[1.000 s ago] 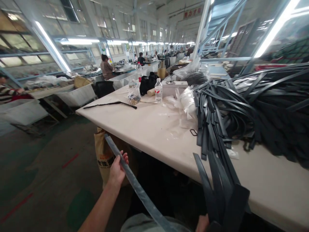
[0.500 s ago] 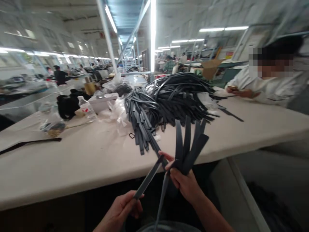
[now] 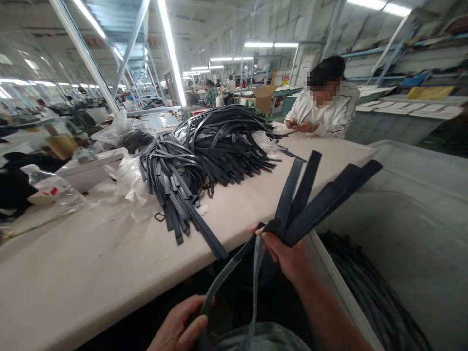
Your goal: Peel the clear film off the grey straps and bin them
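Stretching across the frame, the long cream worktable (image 3: 91, 273) carries a big heap of dark grey flat straps (image 3: 215, 146), with a pale grey bin (image 3: 420, 234) beside its end. I see a seated person in a white top (image 3: 329, 114) at the far edge. My right hand (image 3: 288, 256) clenches a fanned bunch of dark strap ends (image 3: 314, 200) above the table's corner; my left hand (image 3: 179, 329) curls around one trailing grey strap (image 3: 223, 280).

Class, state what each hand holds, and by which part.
Right hand grips a bunch of straps near their ends; left hand holds one strap lower down.
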A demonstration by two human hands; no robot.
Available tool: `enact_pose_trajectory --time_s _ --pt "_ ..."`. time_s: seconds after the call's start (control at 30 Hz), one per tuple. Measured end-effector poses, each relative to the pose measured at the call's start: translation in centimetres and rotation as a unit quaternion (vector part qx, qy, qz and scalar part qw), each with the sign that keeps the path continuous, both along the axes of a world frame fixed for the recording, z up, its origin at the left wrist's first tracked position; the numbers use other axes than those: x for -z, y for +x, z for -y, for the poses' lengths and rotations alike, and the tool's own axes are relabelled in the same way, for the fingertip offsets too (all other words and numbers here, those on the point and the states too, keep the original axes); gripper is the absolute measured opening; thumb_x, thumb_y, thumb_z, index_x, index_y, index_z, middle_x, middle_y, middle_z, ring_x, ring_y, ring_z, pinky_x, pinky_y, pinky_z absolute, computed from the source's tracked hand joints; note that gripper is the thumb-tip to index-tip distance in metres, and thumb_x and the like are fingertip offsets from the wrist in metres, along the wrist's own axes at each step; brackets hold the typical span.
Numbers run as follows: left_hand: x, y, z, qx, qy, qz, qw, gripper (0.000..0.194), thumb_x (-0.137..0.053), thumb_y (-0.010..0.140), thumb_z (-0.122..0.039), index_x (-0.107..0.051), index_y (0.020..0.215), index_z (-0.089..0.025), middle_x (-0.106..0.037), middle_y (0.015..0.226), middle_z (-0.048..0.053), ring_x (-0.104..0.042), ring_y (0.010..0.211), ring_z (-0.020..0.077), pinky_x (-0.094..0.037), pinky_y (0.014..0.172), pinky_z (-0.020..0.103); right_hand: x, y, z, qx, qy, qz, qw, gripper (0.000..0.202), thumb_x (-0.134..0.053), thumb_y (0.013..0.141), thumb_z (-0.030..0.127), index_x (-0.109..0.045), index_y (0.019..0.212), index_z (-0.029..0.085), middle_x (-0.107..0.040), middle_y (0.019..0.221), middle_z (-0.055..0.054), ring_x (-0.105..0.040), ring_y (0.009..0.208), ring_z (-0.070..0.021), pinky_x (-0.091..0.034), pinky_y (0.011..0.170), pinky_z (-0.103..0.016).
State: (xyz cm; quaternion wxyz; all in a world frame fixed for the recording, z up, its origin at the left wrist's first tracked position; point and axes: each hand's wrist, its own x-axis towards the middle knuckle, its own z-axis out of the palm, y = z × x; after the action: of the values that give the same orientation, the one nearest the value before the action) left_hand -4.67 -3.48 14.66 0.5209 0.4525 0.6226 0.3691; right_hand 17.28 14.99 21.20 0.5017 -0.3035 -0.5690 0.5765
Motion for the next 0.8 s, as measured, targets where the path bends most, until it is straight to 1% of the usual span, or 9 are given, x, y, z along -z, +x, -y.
enact_pose_trajectory --time_s 0.07,0.13,0.27,0.37,0.53,0.6,0.67,0.73,0.8 --pt "-1.2 0.7 -1.8 -0.001 0.049 0.010 0.999 0.053 -0.068 0.078 -0.050 -0.065 0.124 -0.025 -0.063 0.127 0.009 -0.052 0.119 0.0350 -0.038 0.106 0.039 0.0 -0.6 1.0 -0.035 -0.002 0.023 0.999 0.023 -0.071 0.079 0.039 -0.076 0.085 0.018 -0.076 0.082 -0.007 -0.041 0.039 -0.0052 -0.031 0.035 -0.018" --pt "-2.6 2.0 -3.9 0.011 0.097 0.043 0.994 0.061 -0.072 0.075 -0.048 -0.062 0.128 -0.021 -0.065 0.124 0.010 -0.054 0.117 0.0354 -0.040 0.104 0.038 0.0 -1.3 2.0 -0.063 0.003 0.039 0.997 0.021 -0.070 0.080 0.038 -0.077 0.087 0.019 -0.075 0.079 -0.005 -0.041 0.040 -0.0052 -0.032 0.036 -0.018" --pt "-4.2 5.7 -7.5 0.001 0.128 0.039 0.991 0.038 -0.068 0.078 -0.048 -0.074 0.099 -0.017 -0.071 0.089 0.007 -0.060 0.086 0.0259 -0.047 0.079 0.028 -0.2 -1.2 2.6 -0.045 0.019 0.052 0.997 0.018 -0.070 0.078 0.033 -0.078 0.086 0.020 -0.076 0.082 -0.004 -0.041 0.040 -0.0053 -0.033 0.035 -0.018" --pt "-3.1 7.7 -8.6 0.025 0.105 -0.014 0.994 0.032 -0.060 0.084 -0.044 -0.073 0.079 -0.016 -0.062 0.069 0.002 -0.050 0.066 0.0165 -0.039 0.061 0.024 -0.4 0.9 1.8 0.020 0.034 0.080 0.996 0.020 -0.071 0.078 0.036 -0.078 0.084 0.019 -0.076 0.079 -0.005 -0.042 0.040 -0.0063 -0.032 0.034 -0.020" --pt "-0.3 9.1 -8.8 0.115 0.062 -0.067 0.989 0.029 -0.058 0.085 -0.038 -0.070 0.072 -0.016 -0.058 0.063 0.000 -0.048 0.061 0.0143 -0.037 0.057 0.023 0.1 5.7 0.0 0.133 0.032 0.106 0.985 0.027 -0.070 0.081 0.041 -0.077 0.088 0.016 -0.072 0.070 -0.005 -0.038 0.038 -0.0058 -0.029 0.034 -0.021" --pt "0.3 9.1 -8.8 0.128 0.069 -0.063 0.987 0.027 -0.060 0.085 -0.042 -0.074 0.084 -0.019 -0.067 0.074 0.003 -0.058 0.071 0.0191 -0.045 0.065 0.024 0.3 7.7 -0.8 0.191 0.008 0.082 0.978 0.029 -0.070 0.080 0.041 -0.077 0.088 0.014 -0.063 0.056 0.000 -0.033 0.035 -0.0050 -0.024 0.033 -0.021" --pt "0.9 8.7 -8.8 0.132 0.083 -0.037 0.987 0.032 -0.064 0.082 -0.046 -0.074 0.103 -0.024 -0.073 0.097 0.007 -0.064 0.091 0.0258 -0.050 0.083 0.029 0.0 10.1 -1.7 0.283 0.000 0.033 0.958 0.026 -0.070 0.079 0.039 -0.075 0.085 0.014 -0.054 0.047 0.003 -0.033 0.035 -0.0055 -0.023 0.034 -0.020" --pt "1.8 7.7 -8.5 0.107 0.067 0.001 0.992 0.043 -0.069 0.077 -0.049 -0.071 0.115 -0.030 -0.071 0.114 0.007 -0.063 0.105 0.0302 -0.049 0.095 0.034 -0.9 13.0 -2.5 0.389 0.031 -0.015 0.920 0.021 -0.071 0.077 0.034 -0.073 0.078 0.013 -0.056 0.049 0.003 -0.036 0.037 -0.0061 -0.027 0.036 -0.020" --pt "3.1 6.6 -7.7 0.045 0.022 0.044 0.998 0.045 -0.073 0.071 -0.053 -0.073 0.111 -0.032 -0.071 0.116 0.007 -0.063 0.109 0.0329 -0.049 0.099 0.038 -2.3 16.2 -3.2 0.477 0.087 -0.037 0.874 0.017 -0.071 0.075 0.030 -0.070 0.073 0.013 -0.065 0.058 -0.001 -0.040 0.039 -0.0058 -0.034 0.038 -0.020"
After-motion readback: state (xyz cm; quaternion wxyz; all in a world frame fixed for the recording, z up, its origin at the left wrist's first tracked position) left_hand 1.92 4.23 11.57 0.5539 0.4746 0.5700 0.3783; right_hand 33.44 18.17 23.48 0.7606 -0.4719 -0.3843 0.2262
